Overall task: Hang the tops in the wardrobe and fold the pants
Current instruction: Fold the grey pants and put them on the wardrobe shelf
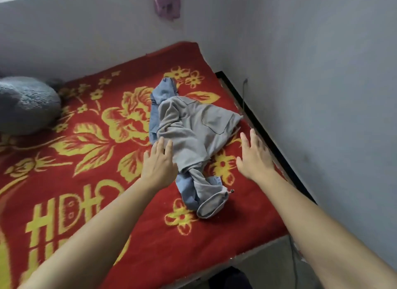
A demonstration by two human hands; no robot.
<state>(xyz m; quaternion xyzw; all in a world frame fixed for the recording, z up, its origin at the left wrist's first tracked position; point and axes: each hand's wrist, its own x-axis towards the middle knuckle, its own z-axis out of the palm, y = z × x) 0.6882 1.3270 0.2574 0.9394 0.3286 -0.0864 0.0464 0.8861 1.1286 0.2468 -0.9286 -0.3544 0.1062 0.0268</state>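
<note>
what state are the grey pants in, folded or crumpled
Crumpled, not folded: the grey pants lie twisted and wrinkled on the red blanket, tangled with a blue garment.

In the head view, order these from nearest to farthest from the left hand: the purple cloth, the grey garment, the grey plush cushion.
1. The grey garment, beside the left hand, middle of the bed.
2. The grey plush cushion, far left on the bed.
3. The purple cloth, high on the wall.

place: home bedroom | bed [233,93] under red flowered blanket [90,181], centre | grey plush pillow [25,103] at 9 o'clock | bare pale walls [322,73] cornering at 12 o'clock | purple cloth [166,2] hanging at 12 o'clock | pants [193,125] crumpled on blanket
</note>
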